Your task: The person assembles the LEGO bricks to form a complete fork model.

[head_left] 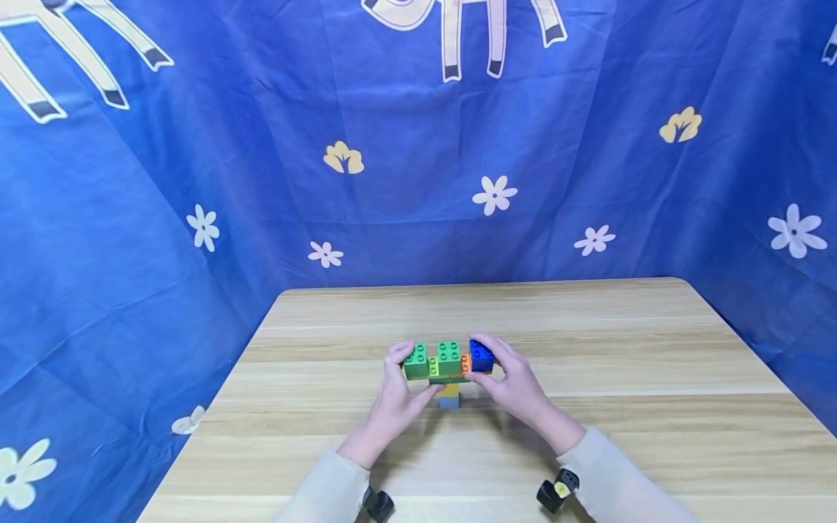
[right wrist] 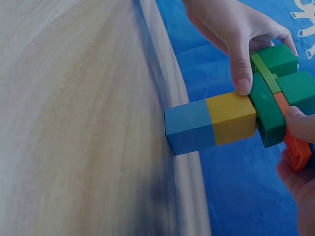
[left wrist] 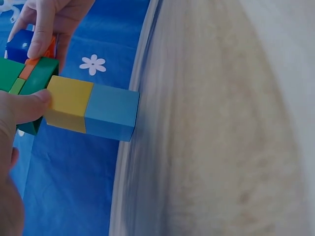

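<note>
Both hands hold one structure of toy building bricks near the middle of the table. Its column is a light blue brick under a yellow brick, topped by a wide dark green brick. Above that lie thin light green and orange pieces, two green bricks and a blue brick. My left hand grips the left end, its thumb by the yellow-green joint. My right hand grips the right end around the blue brick, thumb against the orange piece. Whether the column touches the table, I cannot tell.
The wooden table runs back to a blue cloth with printed flowers and animal legs. More of this cloth hangs at both sides. Dark wrist devices sit on both sleeves.
</note>
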`<state>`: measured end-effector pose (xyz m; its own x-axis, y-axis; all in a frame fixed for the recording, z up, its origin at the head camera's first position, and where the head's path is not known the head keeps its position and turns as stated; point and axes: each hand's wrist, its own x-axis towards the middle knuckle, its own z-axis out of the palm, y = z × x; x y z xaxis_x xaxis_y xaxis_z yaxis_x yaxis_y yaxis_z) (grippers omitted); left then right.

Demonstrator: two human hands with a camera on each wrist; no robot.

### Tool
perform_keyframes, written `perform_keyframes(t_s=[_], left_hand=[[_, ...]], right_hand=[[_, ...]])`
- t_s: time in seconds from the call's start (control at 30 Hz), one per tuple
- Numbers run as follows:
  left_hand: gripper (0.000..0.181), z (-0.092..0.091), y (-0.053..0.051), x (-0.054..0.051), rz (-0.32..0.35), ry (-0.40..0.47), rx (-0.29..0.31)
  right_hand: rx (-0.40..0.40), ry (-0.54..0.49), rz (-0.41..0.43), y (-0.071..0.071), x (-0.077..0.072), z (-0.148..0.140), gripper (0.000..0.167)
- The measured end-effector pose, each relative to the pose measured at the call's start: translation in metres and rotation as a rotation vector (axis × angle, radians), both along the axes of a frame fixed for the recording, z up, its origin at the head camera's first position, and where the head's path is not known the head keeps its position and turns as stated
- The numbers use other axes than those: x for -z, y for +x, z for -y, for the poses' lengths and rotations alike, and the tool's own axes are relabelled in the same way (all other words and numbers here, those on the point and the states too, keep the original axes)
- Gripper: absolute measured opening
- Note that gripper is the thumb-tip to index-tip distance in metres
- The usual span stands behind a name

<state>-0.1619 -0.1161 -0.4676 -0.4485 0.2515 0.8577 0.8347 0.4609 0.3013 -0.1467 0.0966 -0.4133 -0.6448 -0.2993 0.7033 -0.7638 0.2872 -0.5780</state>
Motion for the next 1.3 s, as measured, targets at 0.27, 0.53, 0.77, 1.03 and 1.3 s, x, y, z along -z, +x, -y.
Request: perform_keyframes(t_s=[0.27,0.53,0.77,1.03,1.3], left_hand=[[0.087,0.005,0.001,-0.004,0.086,0.017,0.056],[0.095,0.005,0.008,-0.014,0.197,0.068,0.059],[0.088,-0.001,0.027,-0.040,0.257,0.100,0.062],[0.079,-0.002,0.029,-0.041,0.240,0.087,0.034],[0.079,0.000,0.023,-0.030,0.188,0.103,0.006]], right_hand=[[0.008,0.007,0.037,0.001,-0.001,0.000,0.056],[0.008,0.003,0.029,0.001,-0.001,0.000,0.056],[-0.001,-0.017,0.074,-0.014,0.020,-0.003,0.057],[-0.025,-0.021,0.088,-0.022,0.031,-0.006,0.058],[-0.026,-0.005,0.104,-0.024,0.031,-0.008,0.055]])
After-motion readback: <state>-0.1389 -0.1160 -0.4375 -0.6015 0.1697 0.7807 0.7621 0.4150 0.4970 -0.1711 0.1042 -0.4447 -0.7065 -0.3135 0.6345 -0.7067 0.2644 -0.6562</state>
